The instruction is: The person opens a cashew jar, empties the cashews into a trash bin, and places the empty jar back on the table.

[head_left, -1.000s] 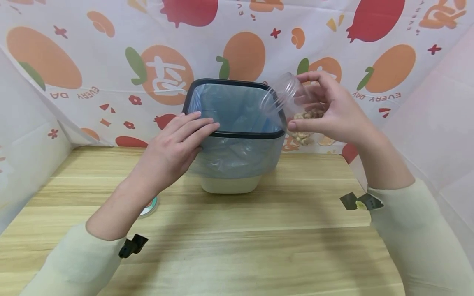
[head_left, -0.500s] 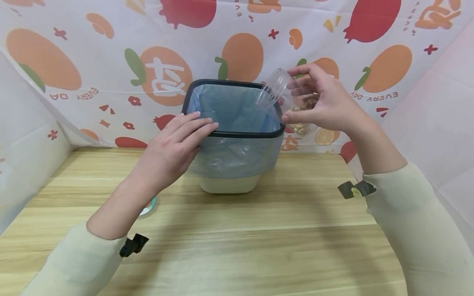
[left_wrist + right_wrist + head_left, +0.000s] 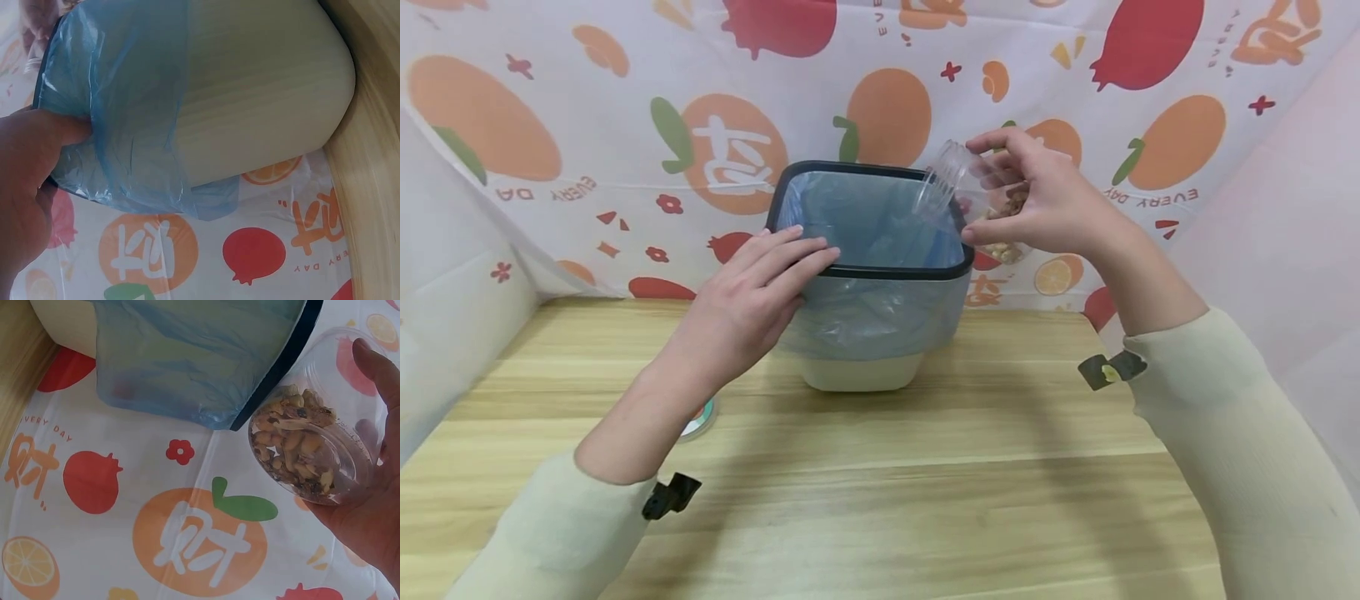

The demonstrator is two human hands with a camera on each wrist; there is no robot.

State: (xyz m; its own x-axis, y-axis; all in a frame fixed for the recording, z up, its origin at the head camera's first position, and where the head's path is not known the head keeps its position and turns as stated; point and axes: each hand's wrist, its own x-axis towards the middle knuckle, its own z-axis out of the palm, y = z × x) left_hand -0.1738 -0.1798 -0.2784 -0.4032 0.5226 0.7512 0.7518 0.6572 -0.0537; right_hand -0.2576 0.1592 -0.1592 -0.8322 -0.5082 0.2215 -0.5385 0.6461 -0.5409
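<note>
A cream bin [image 3: 863,371] with a black rim [image 3: 880,271] and a blue bag liner [image 3: 872,221] stands at the back of the wooden table. My left hand [image 3: 752,292] rests on its front-left rim with straight fingers, and in the left wrist view its thumb [image 3: 44,140] presses the blue bag [image 3: 125,106] against the bin wall [image 3: 262,94]. My right hand [image 3: 1045,208] grips a clear plastic jar [image 3: 958,183] holding nuts [image 3: 297,447], tilted with its open mouth over the bin's right rim [image 3: 281,369]. The nuts sit at the jar's bottom end.
A small round disc [image 3: 702,419] lies on the table [image 3: 880,500] under my left forearm. A fruit-printed cloth [image 3: 625,125] closes off the back and sides. Bare table stretches in front of the bin.
My right hand has carried the jar a little up and left, bringing its mouth further over the bin. The left hand has stayed on the rim.
</note>
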